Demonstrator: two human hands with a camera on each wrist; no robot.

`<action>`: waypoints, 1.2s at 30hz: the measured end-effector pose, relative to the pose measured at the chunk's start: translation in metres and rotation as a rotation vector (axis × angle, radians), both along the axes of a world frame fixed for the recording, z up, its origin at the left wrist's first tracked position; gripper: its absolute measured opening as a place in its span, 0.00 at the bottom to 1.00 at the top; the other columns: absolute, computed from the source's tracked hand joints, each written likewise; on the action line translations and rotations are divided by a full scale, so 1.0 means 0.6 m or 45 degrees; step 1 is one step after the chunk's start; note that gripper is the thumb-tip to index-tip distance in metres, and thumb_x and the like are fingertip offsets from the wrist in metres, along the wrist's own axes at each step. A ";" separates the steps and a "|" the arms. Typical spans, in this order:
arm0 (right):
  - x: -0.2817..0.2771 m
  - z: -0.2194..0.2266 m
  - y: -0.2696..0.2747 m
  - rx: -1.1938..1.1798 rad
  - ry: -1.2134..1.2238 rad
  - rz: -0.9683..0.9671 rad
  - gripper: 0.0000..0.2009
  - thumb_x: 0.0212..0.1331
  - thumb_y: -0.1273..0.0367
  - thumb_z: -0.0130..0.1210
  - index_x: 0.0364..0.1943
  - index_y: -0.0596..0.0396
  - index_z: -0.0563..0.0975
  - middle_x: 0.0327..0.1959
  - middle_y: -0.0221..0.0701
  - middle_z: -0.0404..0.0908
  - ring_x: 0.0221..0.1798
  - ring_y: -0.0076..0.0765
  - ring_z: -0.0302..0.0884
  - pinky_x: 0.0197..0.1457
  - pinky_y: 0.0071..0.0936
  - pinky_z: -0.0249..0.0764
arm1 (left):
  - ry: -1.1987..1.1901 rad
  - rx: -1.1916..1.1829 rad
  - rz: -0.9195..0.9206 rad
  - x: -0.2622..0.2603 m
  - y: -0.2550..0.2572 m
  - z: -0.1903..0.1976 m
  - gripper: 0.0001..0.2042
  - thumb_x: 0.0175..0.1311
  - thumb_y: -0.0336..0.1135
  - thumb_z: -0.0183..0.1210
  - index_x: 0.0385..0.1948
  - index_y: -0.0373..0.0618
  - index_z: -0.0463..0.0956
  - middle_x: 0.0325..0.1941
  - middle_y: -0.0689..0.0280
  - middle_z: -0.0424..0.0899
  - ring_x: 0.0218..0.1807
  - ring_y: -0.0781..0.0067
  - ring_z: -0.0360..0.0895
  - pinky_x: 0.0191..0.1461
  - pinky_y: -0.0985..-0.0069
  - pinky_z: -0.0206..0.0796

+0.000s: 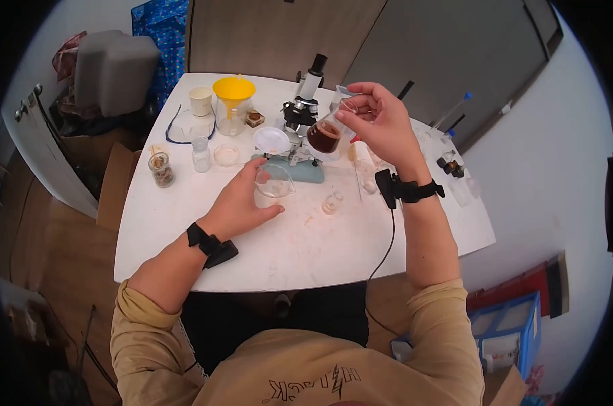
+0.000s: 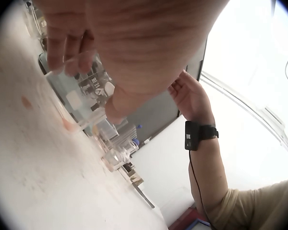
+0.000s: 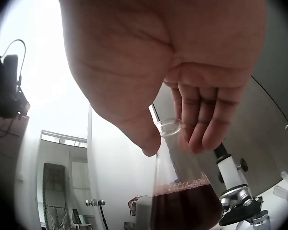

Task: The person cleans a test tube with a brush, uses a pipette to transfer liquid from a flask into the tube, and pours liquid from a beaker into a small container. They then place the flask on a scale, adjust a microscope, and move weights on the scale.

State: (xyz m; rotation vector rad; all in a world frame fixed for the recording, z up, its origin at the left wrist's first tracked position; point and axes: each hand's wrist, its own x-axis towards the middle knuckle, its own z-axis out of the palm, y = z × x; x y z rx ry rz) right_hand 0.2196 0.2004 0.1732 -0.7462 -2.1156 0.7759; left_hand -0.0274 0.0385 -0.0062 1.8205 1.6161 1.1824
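Observation:
My right hand [image 1: 385, 125] pinches the neck of a conical flask [image 1: 324, 137], thumb on one side and fingers on the other. Dark red-brown liquid with froth on top fills the flask's lower part, seen closely in the right wrist view [image 3: 187, 206]. The flask is raised and slightly tilted in front of the microscope [image 1: 305, 95]. Lower and to the left, a clear glass beaker [image 1: 274, 184] sits within the loose curve of my left hand [image 1: 235, 203]. The left fingers reach its far left side, while the thumb stretches out along the near side, apart from the glass.
Behind the beaker lies a balance with a white pan [image 1: 271, 141] and teal base [image 1: 299, 170]. A yellow funnel [image 1: 233, 89], paper cup [image 1: 201, 101], safety goggles [image 1: 188, 128] and glass jars stand at the left. A small glass bottle [image 1: 332, 202] stands right of the beaker.

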 end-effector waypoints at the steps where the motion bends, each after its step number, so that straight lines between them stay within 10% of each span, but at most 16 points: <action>1: -0.019 -0.004 -0.001 0.013 0.005 0.015 0.27 0.67 0.68 0.78 0.66 0.62 0.80 0.49 0.31 0.92 0.48 0.23 0.86 0.57 0.24 0.84 | -0.005 -0.008 -0.013 -0.001 -0.001 0.002 0.50 0.60 0.39 0.83 0.82 0.38 0.60 0.68 0.50 0.84 0.70 0.51 0.83 0.75 0.60 0.77; 27: -0.153 -0.083 -0.003 0.104 -0.084 0.052 0.29 0.64 0.65 0.78 0.67 0.60 0.80 0.50 0.38 0.94 0.52 0.37 0.91 0.60 0.34 0.87 | -0.040 0.017 -0.095 0.002 0.004 0.004 0.50 0.59 0.41 0.84 0.82 0.38 0.63 0.70 0.50 0.82 0.73 0.50 0.81 0.78 0.58 0.73; 36: -0.152 -0.098 0.014 0.137 -0.059 0.061 0.27 0.65 0.67 0.78 0.66 0.57 0.80 0.51 0.32 0.95 0.49 0.27 0.88 0.57 0.29 0.85 | -0.030 0.029 -0.102 0.004 0.007 0.005 0.50 0.58 0.40 0.84 0.81 0.37 0.64 0.73 0.49 0.80 0.75 0.51 0.80 0.80 0.59 0.72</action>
